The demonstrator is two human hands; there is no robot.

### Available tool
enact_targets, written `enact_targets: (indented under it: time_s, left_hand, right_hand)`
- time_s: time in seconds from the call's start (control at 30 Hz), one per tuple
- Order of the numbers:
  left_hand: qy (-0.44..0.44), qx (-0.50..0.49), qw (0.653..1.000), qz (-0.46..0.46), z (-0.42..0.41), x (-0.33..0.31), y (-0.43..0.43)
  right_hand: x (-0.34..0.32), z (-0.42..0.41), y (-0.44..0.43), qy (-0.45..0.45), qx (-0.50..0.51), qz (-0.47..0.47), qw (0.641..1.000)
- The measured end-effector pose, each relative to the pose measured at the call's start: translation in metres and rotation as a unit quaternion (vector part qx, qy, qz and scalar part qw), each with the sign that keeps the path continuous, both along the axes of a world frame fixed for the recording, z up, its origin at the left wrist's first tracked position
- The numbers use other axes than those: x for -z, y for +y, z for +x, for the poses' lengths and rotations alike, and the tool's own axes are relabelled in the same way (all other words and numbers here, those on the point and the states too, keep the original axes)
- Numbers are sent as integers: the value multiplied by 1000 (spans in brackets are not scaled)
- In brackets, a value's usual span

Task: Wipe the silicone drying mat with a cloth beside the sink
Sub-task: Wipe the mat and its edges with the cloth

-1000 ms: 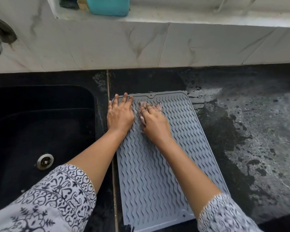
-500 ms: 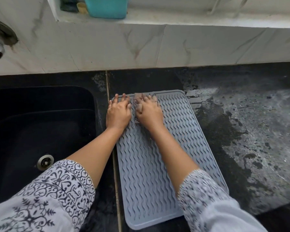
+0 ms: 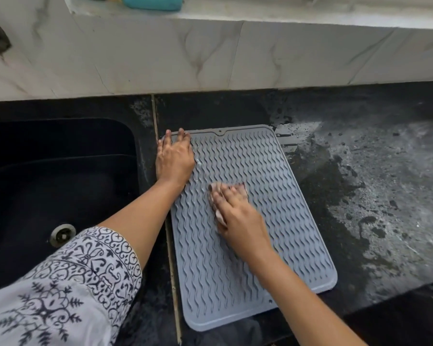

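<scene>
A grey silicone drying mat [image 3: 273,196] with wavy ridges lies flat on the black counter, just right of the sink. My left hand [image 3: 174,159] rests flat on the mat's far left corner, fingers together and pointing away. My right hand [image 3: 238,213] presses a small pale pink cloth [image 3: 218,213] onto the middle of the mat. Only the cloth's edges show around my fingers.
A black sink [image 3: 60,183] with a steel drain [image 3: 62,234] sits to the left. The counter [image 3: 373,196] right of the mat is wet and streaked. A marble backsplash [image 3: 235,53] rises behind, and a teal container [image 3: 153,2] stands on its ledge.
My right hand has slid the cloth from the mat's far edge back toward me, to the middle. My left hand has stayed on the far left corner.
</scene>
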State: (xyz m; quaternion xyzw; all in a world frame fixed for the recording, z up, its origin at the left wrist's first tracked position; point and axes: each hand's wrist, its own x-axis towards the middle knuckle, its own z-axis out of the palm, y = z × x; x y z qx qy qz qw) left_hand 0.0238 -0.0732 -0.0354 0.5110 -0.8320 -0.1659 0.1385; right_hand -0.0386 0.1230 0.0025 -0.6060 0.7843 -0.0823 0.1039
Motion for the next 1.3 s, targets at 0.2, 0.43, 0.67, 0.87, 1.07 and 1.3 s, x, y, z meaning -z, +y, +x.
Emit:
enact_targets:
  time_s: [0.2,0.43,0.67,0.87,1.07,1.3]
  left_hand:
    - [22,17,1000,12,3,-3,1]
    - [41,77,995,51,12,1,-6]
    - [-51,91,995,-6,10,7,-8]
    - [-50,83,995,-21,9,9,-7]
    - [-45,83,995,-15,10,8,-6]
    - [-26,79,996,-7,11,6,-6]
  right_hand:
    - [-27,9,33,-27,37,84,995]
    - [-40,-27,-86,-134,109,-99,980]
    - [12,-30,-114,5,19,11,1000]
    - [1,-10,-41,-31,-11,20,999]
    - [-7,22,47,6,-8,34,999]
    - [-65,-15,-2,-161,109,-2,981]
